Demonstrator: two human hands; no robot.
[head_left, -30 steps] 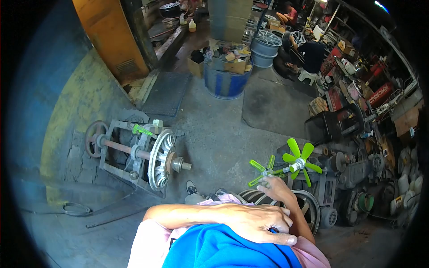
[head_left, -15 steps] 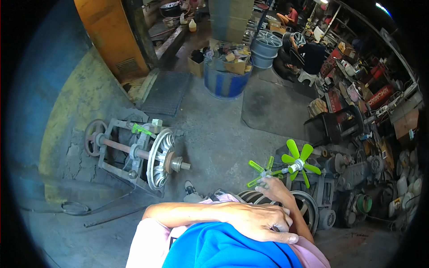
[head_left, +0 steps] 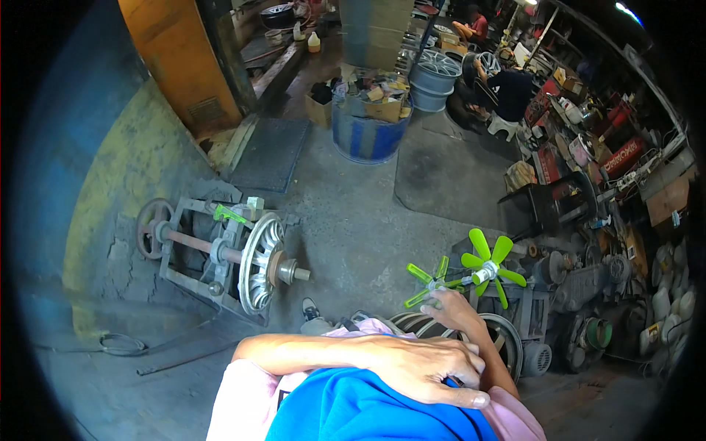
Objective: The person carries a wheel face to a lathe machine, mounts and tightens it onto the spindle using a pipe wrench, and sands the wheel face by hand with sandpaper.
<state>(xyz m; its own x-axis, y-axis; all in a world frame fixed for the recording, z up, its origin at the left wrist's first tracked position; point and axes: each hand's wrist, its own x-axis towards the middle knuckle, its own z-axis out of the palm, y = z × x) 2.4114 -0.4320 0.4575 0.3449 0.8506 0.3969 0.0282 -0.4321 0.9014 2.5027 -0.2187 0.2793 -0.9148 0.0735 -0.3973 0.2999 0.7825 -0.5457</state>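
Observation:
My right hand [head_left: 446, 307] reaches forward with its fingers closed about the grey hub of a small green-armed handwheel [head_left: 419, 273]. Just right of it stands a bigger green-bladed handwheel [head_left: 486, 272] with a pale metal hub. My left hand [head_left: 430, 367] lies across my front, over the blue garment [head_left: 346, 404], near my right forearm. Its fingers are curled, and a small dark bit shows in the gap by the thumb; what it holds, if anything, is hidden. Below my right hand, a metal wheel rim [head_left: 506, 339] is partly covered by my arm.
To the left, a machine frame carries a shaft with a finned silver wheel [head_left: 262, 263]. A blue drum [head_left: 370, 136] bears boxes of scraps. A person [head_left: 507, 92] sits on a white stool beside wheels; another is farther back. Motors [head_left: 540, 359] and parts crowd the right side.
The view has shifted very slightly, so the surroundings sit a little farther left. Both hands keep nearly the same place and pose, and the green handwheels look unturned.

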